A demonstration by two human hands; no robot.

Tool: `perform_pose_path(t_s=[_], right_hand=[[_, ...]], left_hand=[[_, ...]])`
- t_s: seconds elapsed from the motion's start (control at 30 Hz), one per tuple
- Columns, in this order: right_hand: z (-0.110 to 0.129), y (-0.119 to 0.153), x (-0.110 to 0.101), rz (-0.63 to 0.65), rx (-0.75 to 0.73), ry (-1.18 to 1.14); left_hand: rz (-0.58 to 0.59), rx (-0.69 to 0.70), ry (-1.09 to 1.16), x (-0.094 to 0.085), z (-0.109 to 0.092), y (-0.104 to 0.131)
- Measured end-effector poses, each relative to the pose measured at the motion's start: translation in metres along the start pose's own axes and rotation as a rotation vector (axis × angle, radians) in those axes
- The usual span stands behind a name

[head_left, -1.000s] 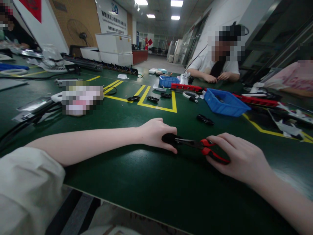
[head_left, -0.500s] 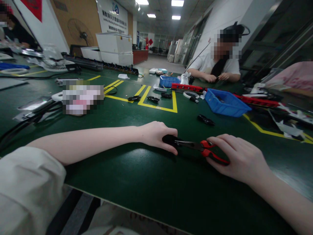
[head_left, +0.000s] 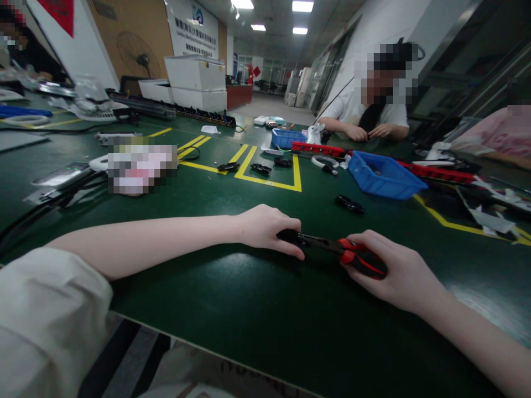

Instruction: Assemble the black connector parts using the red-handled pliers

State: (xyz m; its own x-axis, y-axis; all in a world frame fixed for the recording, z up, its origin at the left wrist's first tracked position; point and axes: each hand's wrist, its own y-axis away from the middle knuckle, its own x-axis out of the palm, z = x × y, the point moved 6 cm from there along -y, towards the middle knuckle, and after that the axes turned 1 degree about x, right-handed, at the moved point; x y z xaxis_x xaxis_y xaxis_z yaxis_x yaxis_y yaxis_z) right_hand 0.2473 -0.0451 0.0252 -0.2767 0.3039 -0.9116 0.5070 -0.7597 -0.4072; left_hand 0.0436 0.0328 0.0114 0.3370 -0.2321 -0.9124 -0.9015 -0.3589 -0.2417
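Note:
My left hand (head_left: 269, 229) grips a small black part (head_left: 289, 236) between thumb and fingers, just above the green tabletop (head_left: 232, 309). Its exact kind cannot be made out, as the fingers cover much of it. From the right, my right hand (head_left: 394, 271) is closed around the red handles of a pair of long-nosed pliers (head_left: 346, 250). The dark jaws point left and meet the black part at its right end. Beyond the pliers lies another black part (head_left: 349, 204) on the table.
Several black parts (head_left: 261, 168) lie around the yellow tape lines (head_left: 269, 184). A blue bin (head_left: 384, 179) stands at the right, a smaller blue bin (head_left: 287, 138) farther back. Cables (head_left: 62, 193) and devices lie on the left. Across the table sits a person (head_left: 365, 119), hands together.
The pliers' handles have come closer together as my right hand tightened, shifting slightly left. The black part has tilted a little in my left hand.

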Motion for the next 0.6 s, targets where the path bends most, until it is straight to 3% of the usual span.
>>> perform_pose_path(t_s=[0.47,0.6], right_hand=[[0.0065,0.0019,-0.0049,-0.115,-0.126,0.238],[0.0057,0.0004,-0.0036,-0.096,-0.116,0.187]], left_hand=[[0.023,0.010,0.034,0.0023,0.0027,-0.0005],[0.025,-0.007,0.060,0.0019,0.0032,-0.0004]])
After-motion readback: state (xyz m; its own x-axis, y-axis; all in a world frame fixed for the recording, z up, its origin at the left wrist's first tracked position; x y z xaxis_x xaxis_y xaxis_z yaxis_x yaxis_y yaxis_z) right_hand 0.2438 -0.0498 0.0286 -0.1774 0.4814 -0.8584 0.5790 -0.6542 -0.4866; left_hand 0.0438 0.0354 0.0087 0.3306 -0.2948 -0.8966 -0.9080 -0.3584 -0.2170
